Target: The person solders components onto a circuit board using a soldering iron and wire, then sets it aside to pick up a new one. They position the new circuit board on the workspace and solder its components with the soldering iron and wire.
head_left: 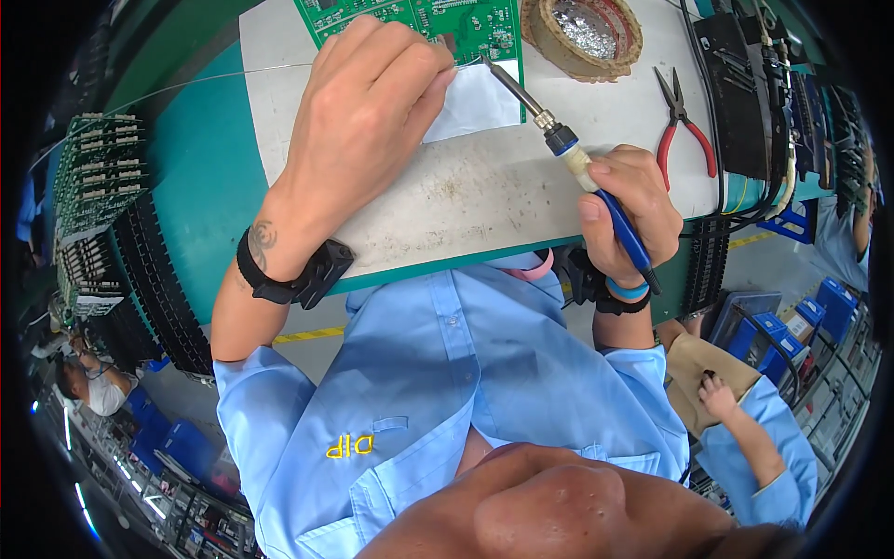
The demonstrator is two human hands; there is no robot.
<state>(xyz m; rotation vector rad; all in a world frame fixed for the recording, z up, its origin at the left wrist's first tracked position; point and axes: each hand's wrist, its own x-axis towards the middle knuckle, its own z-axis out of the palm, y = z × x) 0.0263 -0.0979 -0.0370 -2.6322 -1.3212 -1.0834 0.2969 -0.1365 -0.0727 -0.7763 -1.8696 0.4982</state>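
My left hand (pixel 368 98) is closed, its thumb and forefinger pinching a thin solder wire (pixel 223 73) that trails off to the left. Beneath and beyond it lies a green circuit board (pixel 480 28), with a blank white patch (pixel 475 114) over its near part. Wrapped around the blue handle of a soldering iron (pixel 559 140), my right hand (pixel 633 200) holds it pen-like, slanting up and left. The iron's tip meets the board close to the wire's end; whether they touch is too small to tell. Part of the board is hidden behind my left hand.
A brown ring-shaped holder (pixel 535 28) with silvery scraps inside sits right of the board. Red-handled pliers (pixel 683 126) lie farther right, beside black cables (pixel 717 177). Racked circuit boards (pixel 101 177) stand at left. A co-worker's hand (pixel 717 396) shows at lower right.
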